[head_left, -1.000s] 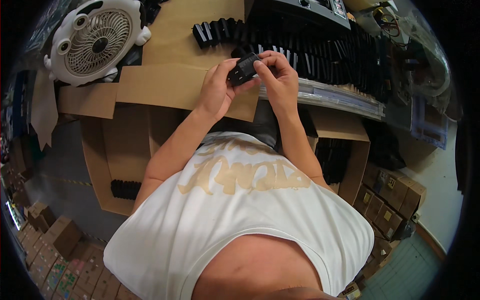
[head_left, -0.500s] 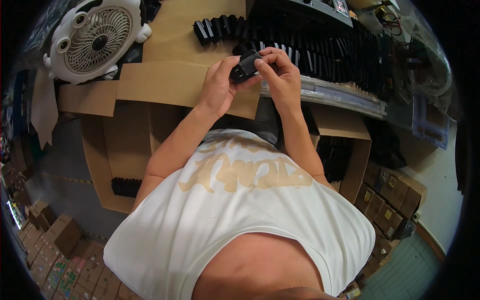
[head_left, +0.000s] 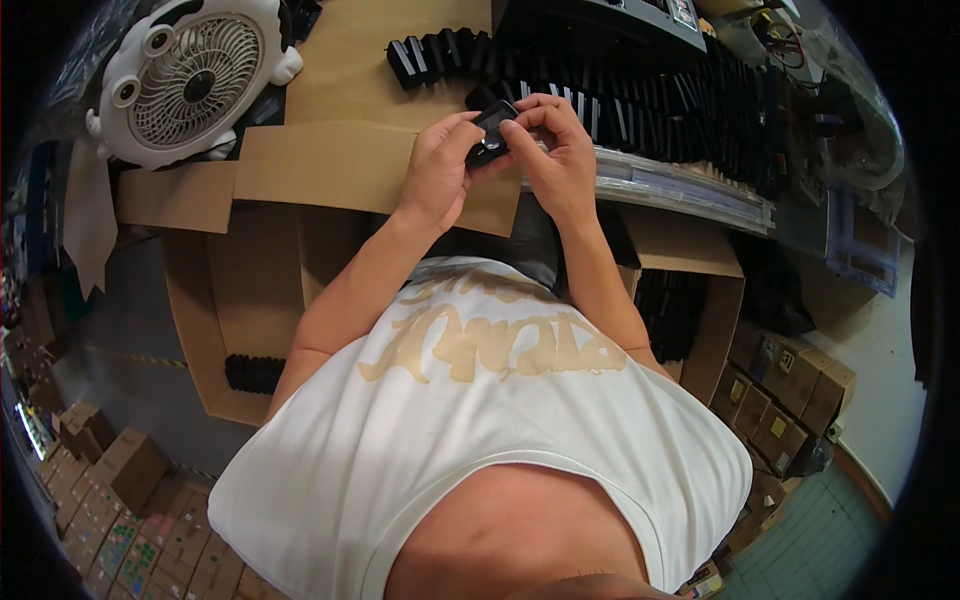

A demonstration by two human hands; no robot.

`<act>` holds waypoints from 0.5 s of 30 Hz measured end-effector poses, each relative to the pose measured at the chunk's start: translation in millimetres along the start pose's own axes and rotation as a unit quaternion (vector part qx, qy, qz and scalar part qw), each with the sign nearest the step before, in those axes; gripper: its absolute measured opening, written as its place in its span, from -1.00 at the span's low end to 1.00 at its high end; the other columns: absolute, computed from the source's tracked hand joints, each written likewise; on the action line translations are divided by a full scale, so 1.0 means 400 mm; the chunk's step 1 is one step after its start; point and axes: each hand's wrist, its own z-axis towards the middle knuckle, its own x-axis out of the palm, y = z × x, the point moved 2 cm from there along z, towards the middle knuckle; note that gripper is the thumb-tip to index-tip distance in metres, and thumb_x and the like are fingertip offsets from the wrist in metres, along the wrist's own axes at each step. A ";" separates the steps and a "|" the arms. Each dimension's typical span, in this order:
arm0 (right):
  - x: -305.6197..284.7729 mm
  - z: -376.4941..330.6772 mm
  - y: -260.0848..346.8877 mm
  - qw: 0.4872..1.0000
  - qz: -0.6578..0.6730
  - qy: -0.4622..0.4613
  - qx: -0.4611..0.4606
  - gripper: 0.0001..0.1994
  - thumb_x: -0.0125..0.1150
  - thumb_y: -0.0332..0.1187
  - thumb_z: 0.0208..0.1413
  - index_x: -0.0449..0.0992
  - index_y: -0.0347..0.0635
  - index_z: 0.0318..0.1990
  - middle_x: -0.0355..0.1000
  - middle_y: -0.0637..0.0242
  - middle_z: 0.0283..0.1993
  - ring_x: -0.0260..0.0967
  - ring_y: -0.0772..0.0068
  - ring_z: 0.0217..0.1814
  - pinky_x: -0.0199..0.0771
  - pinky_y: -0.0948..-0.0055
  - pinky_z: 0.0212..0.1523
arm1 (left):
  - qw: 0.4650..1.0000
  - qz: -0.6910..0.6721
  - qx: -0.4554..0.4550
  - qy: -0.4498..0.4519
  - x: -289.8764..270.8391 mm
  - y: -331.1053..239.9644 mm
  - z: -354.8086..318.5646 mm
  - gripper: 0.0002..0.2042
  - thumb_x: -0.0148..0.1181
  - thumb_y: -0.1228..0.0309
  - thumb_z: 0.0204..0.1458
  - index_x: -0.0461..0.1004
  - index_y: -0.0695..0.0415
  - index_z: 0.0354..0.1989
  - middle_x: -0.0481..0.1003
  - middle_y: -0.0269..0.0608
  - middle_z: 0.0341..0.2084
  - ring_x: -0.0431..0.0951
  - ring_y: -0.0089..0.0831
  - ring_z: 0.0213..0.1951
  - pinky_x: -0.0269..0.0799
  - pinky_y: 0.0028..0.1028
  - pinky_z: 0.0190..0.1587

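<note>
the device (head_left: 491, 143) is right of the fan (head_left: 198, 88), before the block rows (head_left: 630, 122).

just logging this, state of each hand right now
Left hand: closed, holding the small black device.
Right hand: closed, holding the same device.

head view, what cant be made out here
All in the head view:
Device: edges and underside, covered by the left hand and right hand.
Any print on the device: too small.
Machine: far end, cut off by the top edge.
Black parts in the left box: right end, behind the left arm.
</note>
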 end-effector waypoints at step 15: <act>0.002 0.001 0.023 0.996 0.006 -0.084 -0.014 -0.81 0.33 -0.44 0.03 0.56 -0.24 -0.18 0.51 0.28 -0.17 0.39 0.45 -0.30 0.39 0.57 -0.30 | 0.996 0.086 0.014 0.008 0.015 -0.002 -0.011 -0.71 -0.02 0.48 0.16 0.42 0.41 -0.01 0.53 -0.03 -0.21 0.55 -0.45 -0.25 0.61 -0.54 -0.17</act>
